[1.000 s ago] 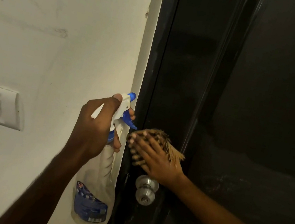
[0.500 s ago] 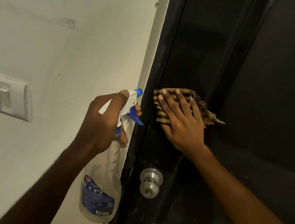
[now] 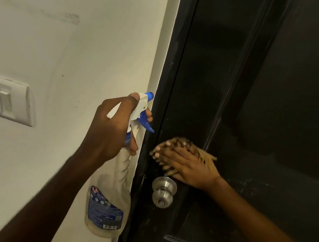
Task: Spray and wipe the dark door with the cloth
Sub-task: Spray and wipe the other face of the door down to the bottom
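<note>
The dark door (image 3: 275, 93) fills the right half of the view. My right hand (image 3: 185, 165) presses a brown striped cloth (image 3: 203, 154) flat against the door just above the silver knob (image 3: 163, 191), fingers straight and blurred by motion. My left hand (image 3: 112, 130) grips the neck of a clear spray bottle (image 3: 108, 203) with a white and blue trigger head (image 3: 144, 110). The nozzle points at the door's left edge. The bottle hangs in front of the white door frame.
A white wall (image 3: 64, 31) takes up the left half, with a white light switch (image 3: 9, 100) on it. A white frame strip (image 3: 164, 43) runs between wall and door. A raised panel edge crosses the door's lower part.
My right hand has slid the cloth down the door from above to just over the knob. The left hand with the bottle has hardly moved.
</note>
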